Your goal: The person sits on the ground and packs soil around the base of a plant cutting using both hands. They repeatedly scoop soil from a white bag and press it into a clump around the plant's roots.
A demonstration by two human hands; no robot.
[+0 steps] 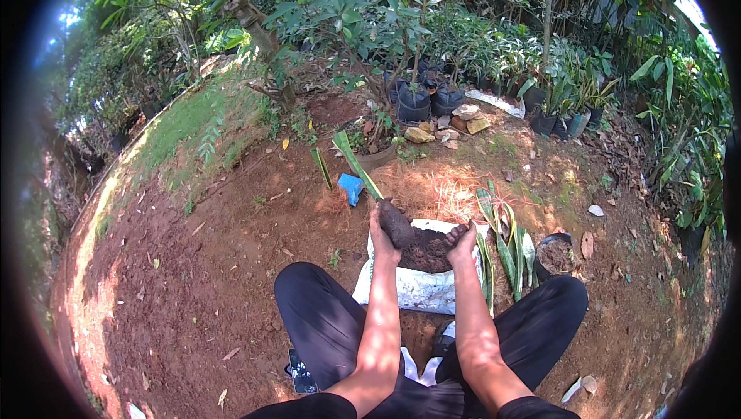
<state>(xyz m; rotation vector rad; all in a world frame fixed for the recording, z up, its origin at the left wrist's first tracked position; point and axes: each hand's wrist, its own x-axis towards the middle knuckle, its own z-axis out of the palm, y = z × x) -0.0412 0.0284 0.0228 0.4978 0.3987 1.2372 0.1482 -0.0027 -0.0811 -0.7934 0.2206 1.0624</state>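
Note:
My left hand (382, 239) holds a clump of dark soil (396, 225) packed round the base of a snake plant leaf cutting (356, 164), which tilts up to the left. My right hand (461, 239) has its fingers curled over the right side of a white woven sack (425, 294); whether soil is inside the fingers cannot be told. Dark soil (431, 252) fills the sack's open mouth. Several snake plant leaves (509, 245) lie just right of the sack. Beyond my left hand are a blue plastic piece (351, 188) and another leaf cutting (322, 169) on the ground.
Reddish fibre strands (448, 190) lie beyond the sack. A black container of soil (554, 254) sits at the right. Stones (419, 134), black plant bags (413, 103) and a potted shrub (373, 159) stand farther off. A smartphone (302, 374) lies by my left thigh.

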